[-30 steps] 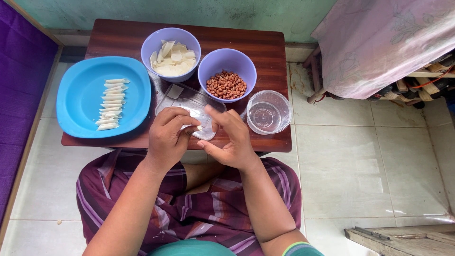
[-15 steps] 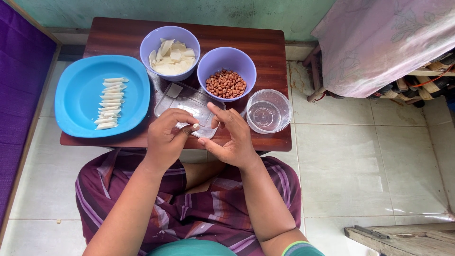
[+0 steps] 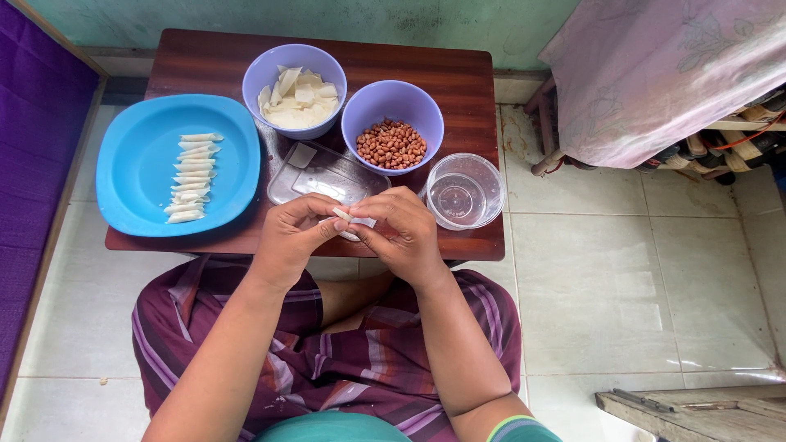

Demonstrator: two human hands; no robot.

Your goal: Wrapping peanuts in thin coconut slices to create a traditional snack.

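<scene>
Watching the table: the dark wooden table [image 3: 458,98] stretches away beyond both hands, its near edge right under the knuckles, so anything that slips could drop off onto the lap
Blue plate: off to the left of the left hand, the blue plate [image 3: 131,176] carries a neat row of finished rolls [image 3: 190,178], well apart from the hands, a long carry where a loosely closed roll might spring open
Wrapper bowl: just past the left hand, the purple bowl of white wrappers [image 3: 295,96], sheets piled loose and overlapping, a hasty grab could lift two stuck together
Peanut bowl: straight ahead of the right hand, the purple bowl of peanuts [image 3: 392,137], near enough that a forward knuckle might tip it
Clear cup: right of the right hand, the round clear cup [image 3: 463,193] near the table edge, an outward sweep of the elbow could knock it off
Clear tray: the flat clear tray [image 3: 319,176] lies just beyond the fingertips, partly hidden by them
Left hand: the left hand [image 3: 288,239] is curled, fingers pinching one end of the piece
Right hand: the right hand [image 3: 403,233] pinches the other end
Wrapper piece: the small white wrapper piece [image 3: 350,218] sits between both sets of fingertips over the near table edge; too hard a squeeze could tear it, too soft and whatever is inside, which I cannot see, may fall out
</scene>
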